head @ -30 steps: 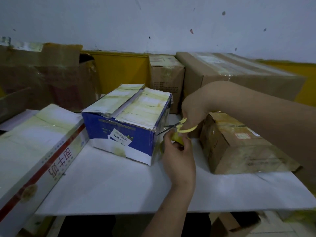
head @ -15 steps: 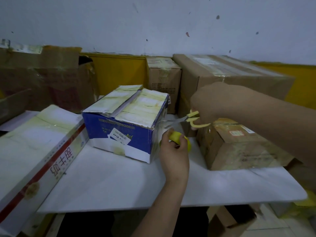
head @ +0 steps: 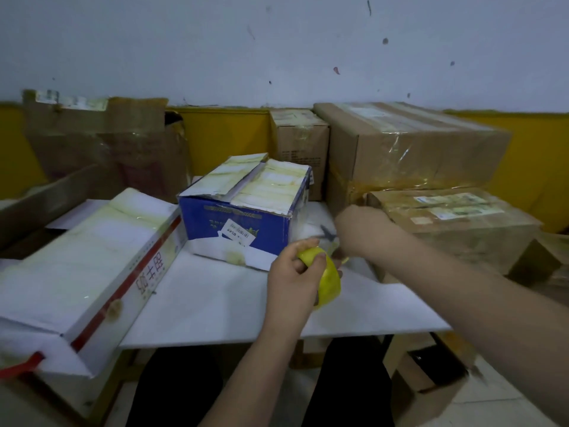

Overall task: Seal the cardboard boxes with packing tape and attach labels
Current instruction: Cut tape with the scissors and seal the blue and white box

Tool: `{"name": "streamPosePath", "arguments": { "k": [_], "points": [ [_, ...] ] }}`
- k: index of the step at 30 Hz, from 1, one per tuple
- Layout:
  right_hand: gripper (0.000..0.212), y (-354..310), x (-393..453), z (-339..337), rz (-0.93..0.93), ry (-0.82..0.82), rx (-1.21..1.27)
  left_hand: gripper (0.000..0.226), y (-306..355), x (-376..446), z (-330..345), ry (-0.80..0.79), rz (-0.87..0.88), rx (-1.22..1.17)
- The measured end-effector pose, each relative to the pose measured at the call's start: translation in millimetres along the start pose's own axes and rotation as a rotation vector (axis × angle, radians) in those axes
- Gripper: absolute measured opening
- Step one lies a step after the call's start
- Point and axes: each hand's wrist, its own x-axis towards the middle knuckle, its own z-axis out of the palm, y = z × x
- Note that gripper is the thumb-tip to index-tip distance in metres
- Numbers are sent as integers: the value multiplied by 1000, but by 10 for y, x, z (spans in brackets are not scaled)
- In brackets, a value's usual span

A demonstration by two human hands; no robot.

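tape roll [head: 331, 280], yellow and glossy, sits in the left hand [head: 294, 280], whose fingers curl round its rim just in front of the blue box [head: 237, 224], a blue-and-white carton on the white table [head: 215, 306] with flaps already covered in yellowed tape and a white label [head: 235, 234] on its front, the print too small to read. right hand [head: 358, 234] is closed on scissors [head: 331, 237], dark blades blurred, just right of that box. long white box [head: 92, 263] at left bears red chinese characters, and brown taped boxes [head: 409, 149] stand behind.
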Motion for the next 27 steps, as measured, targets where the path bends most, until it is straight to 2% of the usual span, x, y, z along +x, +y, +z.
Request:
{"name": "streamPosePath", "arguments": {
  "k": [5, 7, 8, 10, 12, 14, 17, 21, 25, 27],
  "points": [
    [28, -268, 126, 324, 29, -20, 135, 26, 212, -151, -299, -138, -66, -25],
    [45, -258, 106, 296, 93, 104, 298, 28, 282, -202, -411, -202, -77, -4],
    [51, -246, 64, 252, 87, 227, 417, 29, 304, -223, -462, -229, -78, 5],
    [47, -250, -125, 117, -45, 456, 715, 29, 357, -270, -540, -272, -72, 37],
    [33, -336, -381, -58, -234, 417, 921, 29, 401, -319, -606, -285, -62, 80],
    [29, -455, -526, -68, -331, 378, 866, 28, 417, -375, -667, -282, -40, 107],
    [11, -625, -585, 69, -327, 518, 911, 27, 417, -480, -736, -237, -33, 125],
    [7, -818, -607, 232, -375, 704, 840, 29, 396, -652, -793, -196, -98, 150],
    [12, -910, -656, 334, -324, 667, 964, 44, 350, -779, -845, -208, -164, 214],
    [16, -954, -682, 386, -306, 654, 1005, 50, 341, -850, -847, -166, -180, 266]
  ]
}}
